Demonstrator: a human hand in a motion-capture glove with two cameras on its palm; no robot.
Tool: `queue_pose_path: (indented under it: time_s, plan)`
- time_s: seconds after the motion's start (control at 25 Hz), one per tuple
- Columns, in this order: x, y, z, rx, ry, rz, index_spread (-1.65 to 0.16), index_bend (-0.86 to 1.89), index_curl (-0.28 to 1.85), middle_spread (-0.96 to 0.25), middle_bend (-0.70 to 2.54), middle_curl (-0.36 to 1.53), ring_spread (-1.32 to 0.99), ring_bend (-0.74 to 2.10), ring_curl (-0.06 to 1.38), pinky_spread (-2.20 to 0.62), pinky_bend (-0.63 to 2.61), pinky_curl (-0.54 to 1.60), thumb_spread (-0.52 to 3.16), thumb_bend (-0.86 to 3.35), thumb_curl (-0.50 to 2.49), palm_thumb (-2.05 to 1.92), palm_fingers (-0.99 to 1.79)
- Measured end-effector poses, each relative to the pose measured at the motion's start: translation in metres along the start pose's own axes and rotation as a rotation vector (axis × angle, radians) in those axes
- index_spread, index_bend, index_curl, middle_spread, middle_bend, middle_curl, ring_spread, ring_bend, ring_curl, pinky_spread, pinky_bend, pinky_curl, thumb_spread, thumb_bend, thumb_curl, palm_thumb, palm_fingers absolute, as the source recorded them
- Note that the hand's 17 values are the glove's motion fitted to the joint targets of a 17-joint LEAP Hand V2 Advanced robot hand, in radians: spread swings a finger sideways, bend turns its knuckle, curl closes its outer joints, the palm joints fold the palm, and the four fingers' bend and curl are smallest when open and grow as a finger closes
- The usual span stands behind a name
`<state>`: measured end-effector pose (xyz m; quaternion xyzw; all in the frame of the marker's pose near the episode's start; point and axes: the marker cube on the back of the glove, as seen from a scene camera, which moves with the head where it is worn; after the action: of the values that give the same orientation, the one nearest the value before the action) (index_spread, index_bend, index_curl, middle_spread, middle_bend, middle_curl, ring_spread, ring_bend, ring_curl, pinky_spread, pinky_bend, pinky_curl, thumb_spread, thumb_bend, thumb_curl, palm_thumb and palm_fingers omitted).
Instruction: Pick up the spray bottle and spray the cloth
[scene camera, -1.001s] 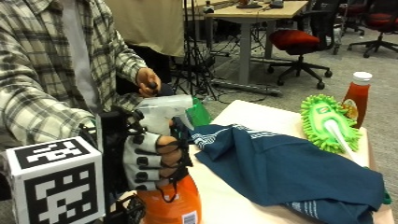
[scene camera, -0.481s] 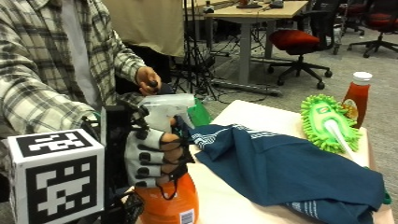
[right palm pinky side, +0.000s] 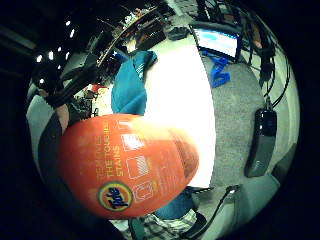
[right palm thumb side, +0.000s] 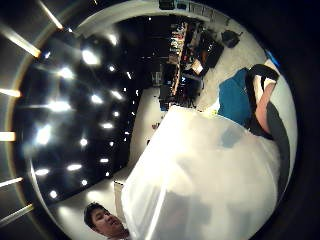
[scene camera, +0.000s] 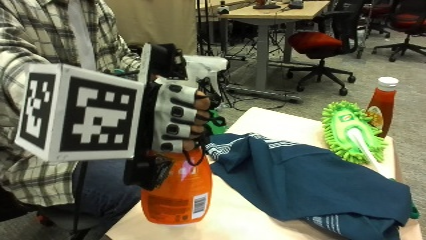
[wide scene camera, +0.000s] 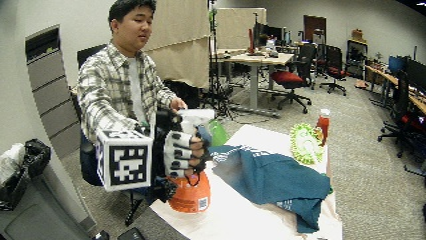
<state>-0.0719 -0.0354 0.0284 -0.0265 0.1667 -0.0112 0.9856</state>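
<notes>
An orange spray bottle (scene camera: 176, 195) with a white spray head (scene camera: 200, 65) stands upright at the near corner of the white table (scene camera: 266, 220). My gloved right hand (scene camera: 176, 117) grips its neck, fingers curled round it below the head. The bottle's orange body (right palm pinky side: 125, 165) and white head (right palm thumb side: 200, 170) fill the palm views. A dark blue cloth (scene camera: 306, 180) lies crumpled on the table just beside the bottle, toward the far end. The nozzle faces over the cloth. The person's bare left hand (wide scene camera: 178, 104) is by the spray head.
A green fluffy duster (scene camera: 353, 130) and a red ketchup bottle (scene camera: 381, 102) sit at the table's far end. A green object (scene camera: 214, 122) shows behind the spray bottle. Office chairs and desks stand beyond on the carpet.
My right hand has risen with the spray bottle in it. The bottle's base and the spray head now sit higher. The cloth has not moved.
</notes>
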Motion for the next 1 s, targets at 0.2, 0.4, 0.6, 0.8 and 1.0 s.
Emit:
queue_pose_path:
  time_s: [0.2,0.4,0.6,0.8,1.0]
  plan:
    - [-0.026,-0.007,0.011,-0.077,0.101,-0.023,-0.26,0.43,0.56,-0.16,0.58,0.53,-0.23,0.56,0.47,-0.12,0.26,0.36,-0.08,-0.02,0.71,1.1,1.31]
    - [-0.046,-0.014,0.026,-0.162,0.189,-0.02,-0.26,0.43,0.56,-0.16,0.58,0.53,-0.23,0.56,0.48,-0.12,0.27,0.37,-0.11,-0.02,0.72,1.09,1.31]
    - [-0.057,-0.016,0.047,-0.269,0.274,-0.005,-0.26,0.43,0.57,-0.16,0.59,0.53,-0.23,0.56,0.48,-0.12,0.27,0.37,-0.12,-0.02,0.72,1.09,1.31]
    - [-0.066,-0.022,0.069,-0.336,0.37,-0.004,-0.26,0.43,0.58,-0.16,0.59,0.53,-0.23,0.56,0.48,-0.12,0.27,0.38,-0.14,-0.02,0.72,1.09,1.31]
    - [-0.071,-0.028,0.088,-0.389,0.486,0.015,-0.26,0.43,0.58,-0.16,0.59,0.53,-0.23,0.57,0.48,-0.12,0.27,0.38,-0.15,-0.02,0.72,1.09,1.31]
